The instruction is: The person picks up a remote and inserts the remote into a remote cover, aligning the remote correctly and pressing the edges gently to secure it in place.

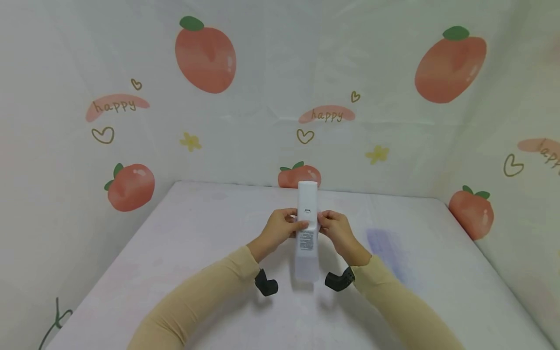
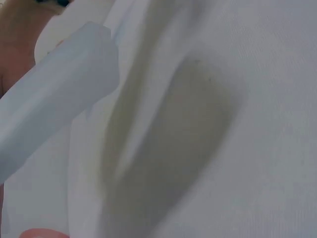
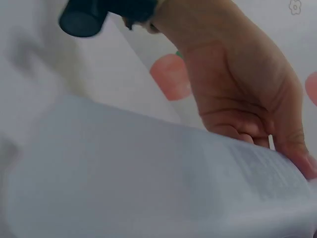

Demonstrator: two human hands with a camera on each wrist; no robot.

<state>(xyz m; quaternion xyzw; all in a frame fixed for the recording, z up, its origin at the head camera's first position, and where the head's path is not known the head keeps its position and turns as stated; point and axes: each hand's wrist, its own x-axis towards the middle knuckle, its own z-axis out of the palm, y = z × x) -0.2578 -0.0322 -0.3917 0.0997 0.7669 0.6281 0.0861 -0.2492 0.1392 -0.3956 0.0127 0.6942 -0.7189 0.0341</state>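
Note:
A long white device [image 1: 307, 197] with a small slot, printed grey text and a frosted lower section is held upright, a little tilted, between both hands. Its exact kind I cannot tell. The left hand [image 1: 278, 228] grips its left side, thumb across the front just above the text. On the right edge, the right hand [image 1: 338, 231] pinches it with thumb and fingers. The frosted section [image 2: 64, 79] crosses the left wrist view, the other hand partly behind it. Close up in the right wrist view, the device [image 3: 124, 173] hides some fingertips.
A white cloth-covered table [image 1: 236, 311] lies underneath, with the device's shadow on it. A purple smudge [image 1: 387, 253] marks the cloth at right. Behind stands a white curtain [image 1: 262, 58] printed with fruit and hearts. Black wrist cameras [image 1: 266, 283] sit on both wrists.

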